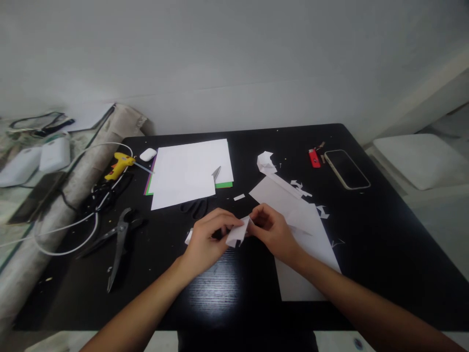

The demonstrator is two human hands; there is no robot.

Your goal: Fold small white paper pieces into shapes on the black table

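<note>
Between both hands is a small folded piece of white paper, held above the black table. My left hand pinches its left side between thumb and fingers. The fingertips of my right hand close on its upper right edge. Under my right hand and forearm lies a large white paper sheet. A bit of white paper shows just left of my left hand, mostly hidden. Beyond that hand, the black handles of scissors stick out from under stacked sheets.
A stack of paper sheets lies at the back, with a yellow glue gun, a white case and metal snips to its left. Crumpled paper and scraps lie right of centre. A red lighter and phone sit farther right.
</note>
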